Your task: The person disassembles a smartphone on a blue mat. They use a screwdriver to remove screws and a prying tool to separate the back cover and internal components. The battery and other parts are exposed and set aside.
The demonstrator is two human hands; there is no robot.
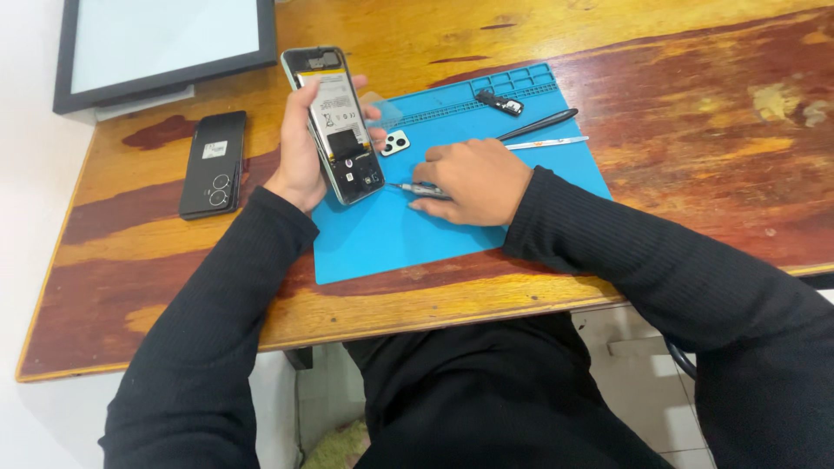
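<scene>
The wooden desk (695, 130) is worn, with reddish-brown and yellow patches. A blue mat (382, 239) lies near its front edge. A black phone back cover (213, 163) lies left of the mat, well apart. A dark-framed screen (165, 43) rests at the far left corner.

1. Left hand (302, 152) raised above the desk's left half, palm turned right, fingers curled in a firm grip, thumb pressed across the front.
2. Right hand (473, 181) lowered near the desk's middle, knuckles up, fingers pinched together in a loose fist.
3. Both forearms in black sleeves, angled inward from the near edge.
</scene>
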